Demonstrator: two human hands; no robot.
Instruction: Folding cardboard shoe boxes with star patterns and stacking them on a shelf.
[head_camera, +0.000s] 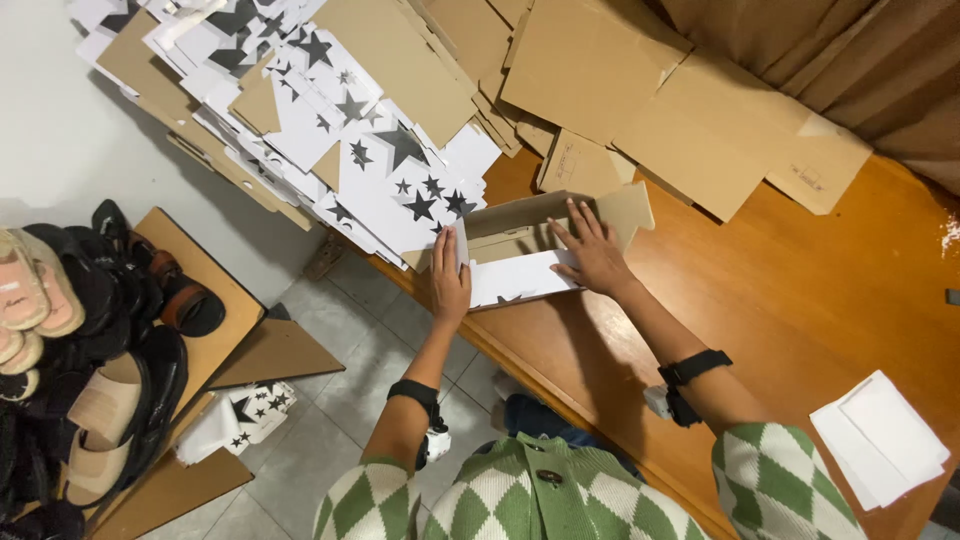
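Note:
A small cardboard box (520, 232), brown inside and white with black stars outside, sits half-folded near the front edge of the orange wooden table (820, 290). My left hand (449, 277) presses flat against the box's left end flap. My right hand (591, 250) lies with fingers spread on the box's right side and its white front wall. Both wrists carry black bands.
A heap of flat star-printed box blanks (330, 120) and plain brown cardboard sheets (620, 80) covers the back of the table. White paper sheets (880, 440) lie at the right front. Sandals and shoes (80, 340) pile on a low stand at left, over the tiled floor.

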